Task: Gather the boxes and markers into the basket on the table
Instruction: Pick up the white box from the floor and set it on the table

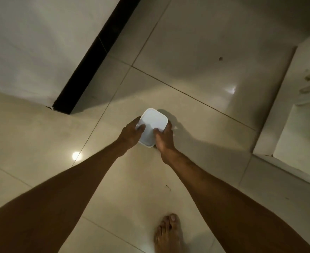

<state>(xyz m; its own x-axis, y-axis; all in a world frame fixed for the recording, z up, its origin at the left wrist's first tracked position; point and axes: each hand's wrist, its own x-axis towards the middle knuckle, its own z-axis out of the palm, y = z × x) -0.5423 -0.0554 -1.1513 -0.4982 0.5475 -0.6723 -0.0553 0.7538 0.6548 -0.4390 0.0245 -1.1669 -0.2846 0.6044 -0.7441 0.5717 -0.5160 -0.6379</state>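
while over the floor (187, 79), white box (153, 125) between left hand (130, 133) and right hand (165, 141), fingers (141, 127) around it

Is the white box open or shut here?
Shut: the lid sits flat over the white box, which the left hand and right hand grip from either side. What is inside cannot be told.

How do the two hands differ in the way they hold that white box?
The left hand grips the left edge of the box, while the right hand grips the right edge, closer to the near corner. The left hand comes in from the lower left, the right hand from the lower right. What they share: each has its thumb on the lid and its fingers curled round the side.
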